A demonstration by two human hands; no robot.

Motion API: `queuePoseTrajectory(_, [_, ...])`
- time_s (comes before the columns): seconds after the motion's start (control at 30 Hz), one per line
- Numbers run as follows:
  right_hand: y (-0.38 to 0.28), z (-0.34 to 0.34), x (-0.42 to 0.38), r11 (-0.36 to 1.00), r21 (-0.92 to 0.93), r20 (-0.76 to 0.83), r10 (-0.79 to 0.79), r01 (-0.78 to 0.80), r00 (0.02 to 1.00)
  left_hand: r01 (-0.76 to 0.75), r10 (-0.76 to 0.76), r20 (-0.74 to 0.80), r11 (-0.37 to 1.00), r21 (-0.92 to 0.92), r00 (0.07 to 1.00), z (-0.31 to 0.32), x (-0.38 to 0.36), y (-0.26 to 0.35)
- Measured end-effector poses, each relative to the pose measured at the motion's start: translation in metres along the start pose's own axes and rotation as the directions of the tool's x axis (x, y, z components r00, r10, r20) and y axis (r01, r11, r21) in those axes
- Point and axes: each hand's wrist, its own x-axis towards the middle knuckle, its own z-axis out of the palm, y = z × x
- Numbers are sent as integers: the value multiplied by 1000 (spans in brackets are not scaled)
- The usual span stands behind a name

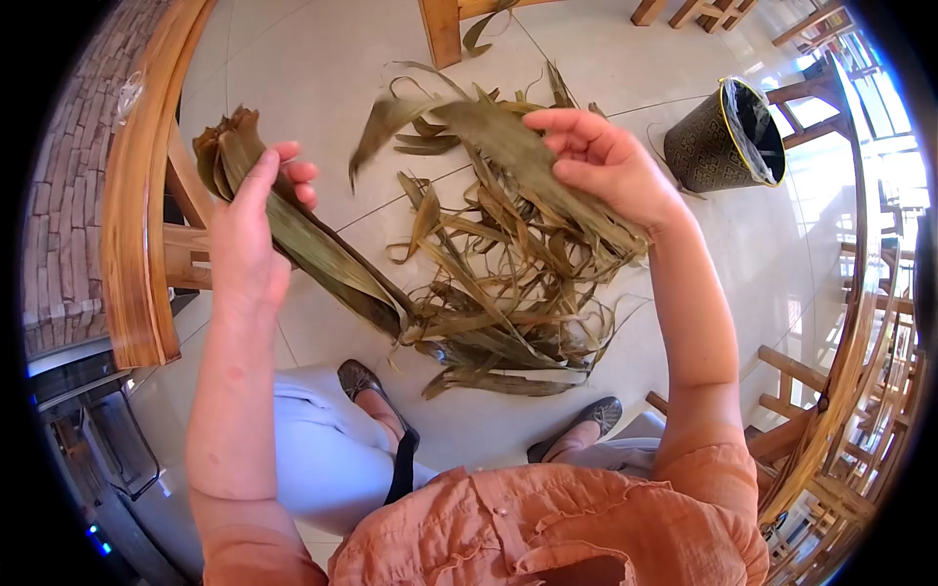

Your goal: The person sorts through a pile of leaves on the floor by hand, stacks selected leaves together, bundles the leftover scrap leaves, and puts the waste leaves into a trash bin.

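A bundle of long green-brown leaves (327, 244) is gripped near its thick brown stem ends by my left hand (256, 210), with thumb and fingers wrapped round it. The bundle slants down to the right, its far end by the leaf pile. My right hand (611, 166) pinches a broad loose leaf (503, 137), which looks blurred and stretches left over the pile. Below lies a tangled pile of dry leaves and strips (528, 254) on the tiled floor.
A dark patterned bin (708, 146) with a plastic liner stands at the upper right. A wooden bench (137, 244) runs along the left. Wooden table edges and chairs (796, 376) are on the right. My shoes (601, 415) rest below the pile.
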Motion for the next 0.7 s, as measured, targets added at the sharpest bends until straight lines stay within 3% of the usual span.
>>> queuePoseTrajectory(0.07, [12,10,0,997,-70,47,23,-20,999,-59,61,-60,998,25,996,-11,7,8])
queuePoseTrajectory(0.17, [36,40,-11,966,-214,253,199,-146,947,-195,206,-148,977,86,967,-25,14,21])
queuePoseTrajectory(0.3, [112,77,-38,872,-474,543,400,-124,738,-278,296,-176,953,120,939,-38,16,26])
queuePoseTrajectory(0.4, [155,81,-55,528,-827,431,379,191,819,-283,303,-141,948,143,943,-40,14,23])
queuePoseTrajectory(0.43, [166,74,-48,438,-879,339,294,189,894,-289,310,-136,945,155,941,-37,12,21])
queuePoseTrajectory(0.47, [176,62,-36,345,-923,247,191,171,950,-295,318,-128,940,168,939,-33,9,20])
queuePoseTrajectory(0.53, [176,52,-16,306,-938,-87,253,-165,964,-304,328,-106,933,192,939,-30,6,19])
queuePoseTrajectory(0.63, [219,42,-10,229,-921,-275,191,-315,942,-284,302,-98,944,165,948,-28,4,16])
queuePoseTrajectory(0.7, [233,38,-8,220,-932,-227,262,-287,938,-284,299,-94,948,145,950,-29,2,17])
